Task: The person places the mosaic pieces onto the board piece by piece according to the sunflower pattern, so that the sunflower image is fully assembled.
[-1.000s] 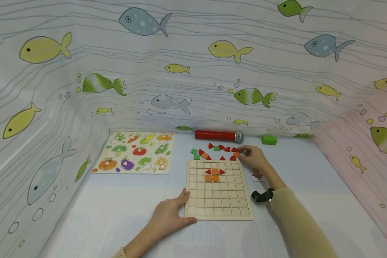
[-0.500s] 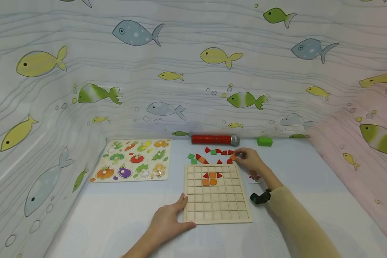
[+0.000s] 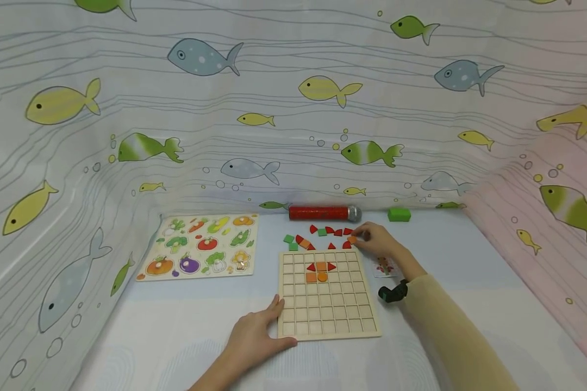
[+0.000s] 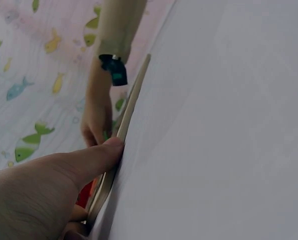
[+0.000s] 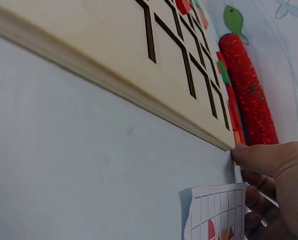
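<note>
A wooden grid board (image 3: pixel 323 304) lies on the table. Near its far side sit two orange squares, two red triangles and an orange disc (image 3: pixel 322 277). My left hand (image 3: pixel 256 336) holds the near left corner, thumb at the front edge and fingers along the left side. The left wrist view shows the thumb (image 4: pixel 96 160) against the board's edge. Just past the far right corner, my right hand (image 3: pixel 379 240) pinches an orange square tile (image 3: pixel 352 239). Loose red pieces (image 3: pixel 338 232) and green squares (image 3: pixel 288 238) lie behind the board. Fingertips partly hide the orange tile.
A printed grid card (image 5: pixel 216 212) lies right of the board, under my right wrist. Behind the pieces are a red glittery microphone (image 3: pixel 323 213) and a green block (image 3: pixel 399 214). A vegetable puzzle board (image 3: pixel 203 247) lies at left. Fish-print cloth (image 3: pixel 274 130) surrounds the table.
The head view has tilted, shifting the scene slightly down and left. My right fingertips have come down around the orange square tile. The left hand keeps its place at the board's corner.
</note>
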A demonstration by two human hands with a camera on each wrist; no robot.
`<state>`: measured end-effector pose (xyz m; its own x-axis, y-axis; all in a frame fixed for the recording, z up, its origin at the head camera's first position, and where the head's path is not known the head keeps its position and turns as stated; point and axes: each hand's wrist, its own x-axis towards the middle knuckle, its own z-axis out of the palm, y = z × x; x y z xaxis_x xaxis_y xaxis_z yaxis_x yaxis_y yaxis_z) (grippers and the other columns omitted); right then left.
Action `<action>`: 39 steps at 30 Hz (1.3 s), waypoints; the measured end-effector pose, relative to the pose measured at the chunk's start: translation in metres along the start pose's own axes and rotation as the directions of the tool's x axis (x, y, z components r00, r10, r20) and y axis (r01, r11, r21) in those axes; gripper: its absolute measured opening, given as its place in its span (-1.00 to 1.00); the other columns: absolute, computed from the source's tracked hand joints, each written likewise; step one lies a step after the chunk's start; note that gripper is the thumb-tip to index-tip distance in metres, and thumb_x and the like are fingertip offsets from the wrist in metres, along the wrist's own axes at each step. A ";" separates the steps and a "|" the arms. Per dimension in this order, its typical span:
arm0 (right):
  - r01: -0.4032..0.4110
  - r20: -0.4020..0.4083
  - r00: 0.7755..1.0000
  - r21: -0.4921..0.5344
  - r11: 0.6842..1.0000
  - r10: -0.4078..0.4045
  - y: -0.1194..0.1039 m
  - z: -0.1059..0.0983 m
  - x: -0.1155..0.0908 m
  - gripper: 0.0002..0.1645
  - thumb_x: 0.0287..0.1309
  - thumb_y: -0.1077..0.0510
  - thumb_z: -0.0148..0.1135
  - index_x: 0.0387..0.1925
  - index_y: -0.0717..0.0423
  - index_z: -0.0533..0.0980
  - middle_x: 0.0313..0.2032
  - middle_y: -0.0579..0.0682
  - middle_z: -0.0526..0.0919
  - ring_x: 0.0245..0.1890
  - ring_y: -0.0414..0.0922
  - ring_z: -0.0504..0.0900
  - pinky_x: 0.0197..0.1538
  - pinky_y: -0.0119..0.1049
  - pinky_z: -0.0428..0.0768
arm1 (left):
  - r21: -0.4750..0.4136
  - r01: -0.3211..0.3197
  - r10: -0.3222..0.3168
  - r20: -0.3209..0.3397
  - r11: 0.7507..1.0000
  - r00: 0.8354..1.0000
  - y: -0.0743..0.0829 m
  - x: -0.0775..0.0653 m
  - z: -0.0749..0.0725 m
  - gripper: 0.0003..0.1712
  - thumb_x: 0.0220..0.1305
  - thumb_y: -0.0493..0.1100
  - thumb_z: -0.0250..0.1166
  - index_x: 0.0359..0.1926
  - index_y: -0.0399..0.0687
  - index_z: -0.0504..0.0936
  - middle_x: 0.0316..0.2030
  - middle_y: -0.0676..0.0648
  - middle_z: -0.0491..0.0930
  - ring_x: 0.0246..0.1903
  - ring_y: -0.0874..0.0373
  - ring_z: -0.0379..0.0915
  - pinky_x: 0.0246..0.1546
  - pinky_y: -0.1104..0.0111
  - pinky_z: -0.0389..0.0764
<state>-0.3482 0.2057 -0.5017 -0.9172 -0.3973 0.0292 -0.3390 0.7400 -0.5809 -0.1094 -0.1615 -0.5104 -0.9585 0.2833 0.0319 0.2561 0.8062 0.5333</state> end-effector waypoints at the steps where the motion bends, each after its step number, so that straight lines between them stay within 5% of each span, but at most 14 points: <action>1: -0.005 -0.001 1.000 -0.003 1.000 0.005 0.001 0.000 0.000 -0.64 0.38 0.09 0.39 0.12 0.16 0.70 0.04 0.09 0.70 -0.04 0.00 0.57 0.06 -0.04 0.59 | -0.001 0.000 0.000 0.002 1.000 1.000 0.000 0.000 0.000 0.17 0.02 0.53 0.50 0.47 -0.12 0.52 0.48 -0.10 0.43 0.26 -0.17 0.62 0.14 -0.03 0.68; 12: 0.035 -0.030 0.999 -0.045 0.998 -0.036 0.004 0.006 -0.001 -0.64 0.45 0.08 0.36 0.09 0.25 0.68 -0.02 0.14 0.69 -0.11 -0.02 0.59 0.02 -0.05 0.61 | 0.008 -0.001 0.001 0.020 1.000 1.000 0.001 0.003 -0.004 0.14 0.04 0.49 0.52 0.46 -0.13 0.53 0.47 -0.13 0.43 0.25 -0.16 0.62 0.14 -0.03 0.69; 17: 0.012 -0.053 0.999 0.016 1.000 -0.011 -0.002 0.007 -0.009 -0.59 0.46 0.01 0.35 0.12 0.24 0.66 -0.03 0.12 0.72 -0.08 -0.01 0.63 0.03 -0.05 0.63 | 0.021 -0.002 0.001 0.018 1.000 1.000 0.000 0.003 -0.003 0.13 0.04 0.49 0.53 0.46 -0.12 0.53 0.47 -0.11 0.44 0.23 -0.14 0.64 0.11 -0.01 0.71; 24: 0.081 -0.150 0.987 0.112 0.990 -0.063 -0.030 0.011 -0.034 -0.63 0.43 0.08 0.39 0.11 0.23 0.67 -0.09 0.06 0.76 -0.15 -0.08 0.63 -0.18 -0.29 0.59 | 0.022 -0.008 0.008 0.011 1.000 1.000 -0.001 0.002 -0.002 0.14 0.04 0.49 0.52 0.46 -0.11 0.53 0.47 -0.10 0.44 0.23 -0.13 0.64 0.10 0.00 0.71; 32: 0.158 -0.153 0.979 0.145 0.977 -0.136 -0.076 0.029 -0.076 -0.70 0.34 0.14 0.46 0.03 0.19 0.71 -0.19 -0.05 0.76 -0.29 -0.21 0.57 -0.24 -0.39 0.59 | 0.026 -0.014 0.014 -0.002 1.000 1.000 -0.001 0.002 -0.004 0.13 0.04 0.48 0.52 0.46 -0.13 0.53 0.47 -0.12 0.44 0.22 -0.14 0.65 0.09 0.01 0.71; 39: 0.063 -0.106 0.993 0.172 0.983 -0.045 -0.077 0.053 -0.094 -0.74 0.33 0.13 0.48 0.02 0.08 0.72 -0.21 -0.15 0.73 -0.30 -0.24 0.55 -0.25 -0.40 0.59 | 0.020 -0.015 0.015 -0.005 1.000 1.000 -0.002 0.002 -0.003 0.13 0.05 0.47 0.53 0.46 -0.13 0.53 0.47 -0.12 0.44 0.23 -0.14 0.65 0.09 0.01 0.71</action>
<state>-0.2248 0.1567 -0.5028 -0.9179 -0.3706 0.1417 -0.3553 0.6089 -0.7092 -0.1122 -0.1641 -0.5087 -0.9552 0.2927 0.0437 0.2725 0.8121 0.5160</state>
